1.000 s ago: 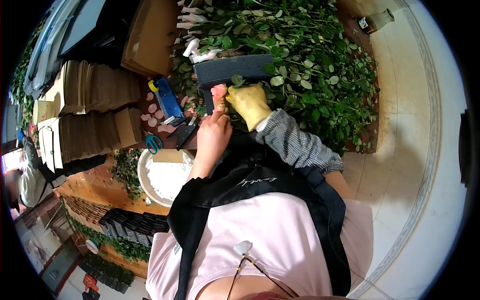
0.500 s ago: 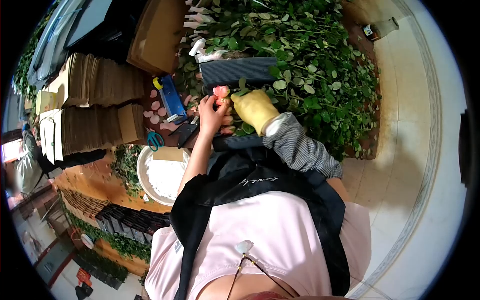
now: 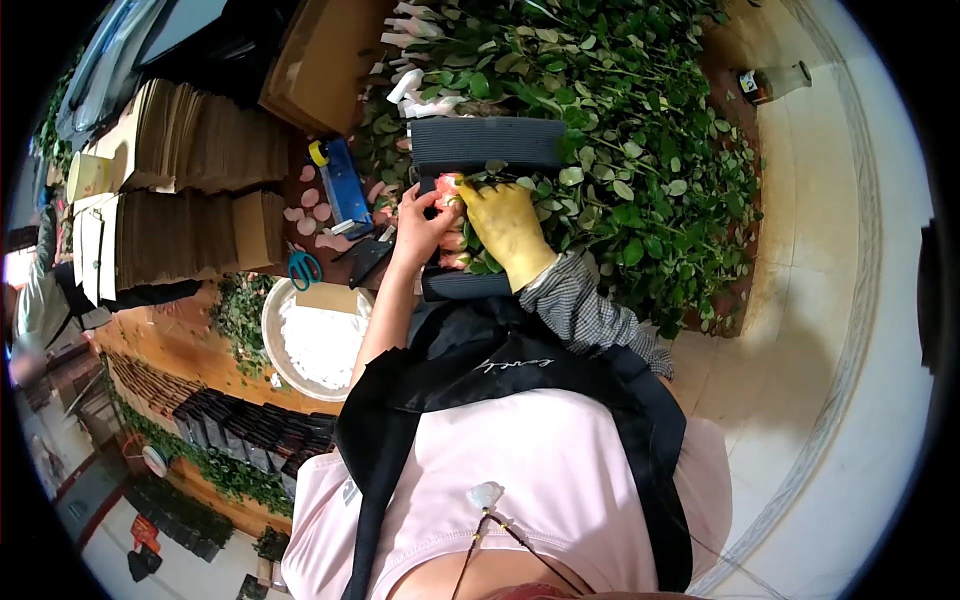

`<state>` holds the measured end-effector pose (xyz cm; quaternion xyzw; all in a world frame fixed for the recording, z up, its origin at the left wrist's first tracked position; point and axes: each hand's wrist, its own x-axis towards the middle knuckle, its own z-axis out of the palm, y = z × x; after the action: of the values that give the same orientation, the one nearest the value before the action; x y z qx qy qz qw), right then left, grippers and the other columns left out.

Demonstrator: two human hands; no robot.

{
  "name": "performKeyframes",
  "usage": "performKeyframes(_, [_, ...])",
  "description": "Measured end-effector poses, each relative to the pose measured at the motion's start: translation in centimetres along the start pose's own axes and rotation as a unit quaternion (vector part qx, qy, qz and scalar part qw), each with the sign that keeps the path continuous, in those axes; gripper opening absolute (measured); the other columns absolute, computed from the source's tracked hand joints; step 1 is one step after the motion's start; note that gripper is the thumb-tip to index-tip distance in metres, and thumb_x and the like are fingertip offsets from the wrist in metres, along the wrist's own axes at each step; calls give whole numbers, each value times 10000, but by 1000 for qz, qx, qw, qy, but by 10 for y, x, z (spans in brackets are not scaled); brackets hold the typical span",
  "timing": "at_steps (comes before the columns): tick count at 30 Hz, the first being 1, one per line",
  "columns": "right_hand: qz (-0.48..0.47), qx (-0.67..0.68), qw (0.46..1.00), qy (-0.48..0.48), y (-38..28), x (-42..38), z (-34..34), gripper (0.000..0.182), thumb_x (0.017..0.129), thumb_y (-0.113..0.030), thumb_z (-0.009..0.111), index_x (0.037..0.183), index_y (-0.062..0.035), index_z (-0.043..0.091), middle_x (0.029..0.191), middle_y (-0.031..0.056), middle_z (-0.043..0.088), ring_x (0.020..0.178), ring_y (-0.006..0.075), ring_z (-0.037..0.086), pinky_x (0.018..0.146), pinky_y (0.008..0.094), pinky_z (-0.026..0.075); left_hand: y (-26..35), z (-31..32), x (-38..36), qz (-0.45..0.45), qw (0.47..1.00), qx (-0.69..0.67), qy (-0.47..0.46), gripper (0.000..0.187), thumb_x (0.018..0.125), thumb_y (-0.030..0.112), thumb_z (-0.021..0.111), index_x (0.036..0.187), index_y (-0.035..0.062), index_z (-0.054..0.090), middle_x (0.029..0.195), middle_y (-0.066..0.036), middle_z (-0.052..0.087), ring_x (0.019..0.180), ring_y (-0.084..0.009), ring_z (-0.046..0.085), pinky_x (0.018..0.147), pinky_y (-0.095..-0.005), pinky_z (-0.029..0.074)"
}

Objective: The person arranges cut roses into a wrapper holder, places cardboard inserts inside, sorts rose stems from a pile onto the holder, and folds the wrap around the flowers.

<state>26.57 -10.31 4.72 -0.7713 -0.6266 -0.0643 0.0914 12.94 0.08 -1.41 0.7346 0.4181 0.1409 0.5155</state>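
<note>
Pink roses (image 3: 453, 262) lie in a short row between two dark ribbed pads, the upper pad (image 3: 487, 142) and the lower pad (image 3: 468, 285). My bare left hand (image 3: 420, 228) has its fingers curled against the left side of the topmost rose (image 3: 449, 186). On the other side, my right hand (image 3: 510, 228), in a yellow glove, closes its fingers at the base of that same bloom; the fingertips are partly hidden. Leafy stems (image 3: 640, 180) spread out to the right of the roses.
Left of my hands are a blue tape dispenser (image 3: 347, 185), teal scissors (image 3: 304, 268) and loose petals (image 3: 322, 212). Stacked cardboard sheets (image 3: 170, 240) stand farther left. A white basin (image 3: 275, 345) sits below them. Rose bundles in white wrapping (image 3: 410, 30) lie at the top.
My gloved right hand has turned, its fingers now pointing more upward at the bloom. My left hand stays at the topmost rose. The whole view has shifted slightly.
</note>
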Motion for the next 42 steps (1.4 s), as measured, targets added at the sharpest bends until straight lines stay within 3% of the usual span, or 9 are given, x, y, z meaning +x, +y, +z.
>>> performKeyframes(8, [19,68,997,19,1,1,-1,59,814,-164,635,780,-137,674,600,52,636,564,231,654,546,367,515,-5,-20,-9,-16,985,-173,-21,413,933,266,704,1246,3,646,1323,-146,599,1238,-247,557,1054,-345,417])
performKeyframes(12, [16,80,996,-37,1,1,-4,366,844,-122,657,1209,-105,664,702,88,638,670,286,643,626,413,516,-12,-71,-34,-37,982,-175,54,310,1005,180,610,1258,3,632,1122,-62,691,1026,-111,613,882,-264,487])
performKeyframes(16, [12,90,994,-53,0,4,-5,194,878,-163,609,704,-99,664,618,110,621,582,309,632,548,442,495,-61,-152,-51,-29,975,-118,186,261,992,152,619,1186,-17,655,1047,-97,727,963,-151,683,821,-294,527])
performKeyframes(20, [6,100,994,-44,-1,6,-8,273,877,-144,632,1137,-72,673,714,123,654,666,321,647,616,456,519,-59,-245,-44,-58,901,228,364,300,915,227,689,1081,-23,681,1026,-216,702,939,-311,703,825,-367,541])
performKeyframes(25, [23,155,986,-50,-1,8,-36,364,865,-110,645,1226,-68,626,959,158,696,845,336,673,740,429,542,-196,-278,2,-188,877,388,211,774,775,560,753,1247,-34,596,1238,-373,556,1255,-532,443,1019,-596,428])
performKeyframes(31, [13,246,969,-22,2,-3,-74,367,897,-102,629,1260,-46,615,1093,176,693,939,361,659,847,452,519,-198,-267,2,-124,797,546,226,705,717,591,777,1031,-25,644,1004,-245,655,1029,-393,594,853,-525,477])
performKeyframes(35, [22,278,960,13,2,-16,-89,354,893,-103,620,1239,-34,623,1082,175,694,934,362,650,859,446,509,-143,-260,-18,-129,882,296,342,752,688,277,878,1218,-63,465,1282,-366,425,1069,-452,527,940,-524,463])
performKeyframes(38, [62,271,961,-12,-2,-25,-105,356,921,-69,626,1276,-38,622,1123,154,701,983,309,669,874,399,529,-56,-228,-55,-80,922,205,318,1207,727,333,897,1570,75,74,1368,-362,334,1104,-409,577,851,-486,552])
performKeyframes(42, [196,704,673,-110,-16,-36,-88,479,976,-198,667,1386,2,523,1182,121,694,1067,182,669,930,283,538,28,-131,-83,58,993,1,105,995,733,121,877,1513,42,265,1337,-192,545,1159,-288,604,945,-401,552])
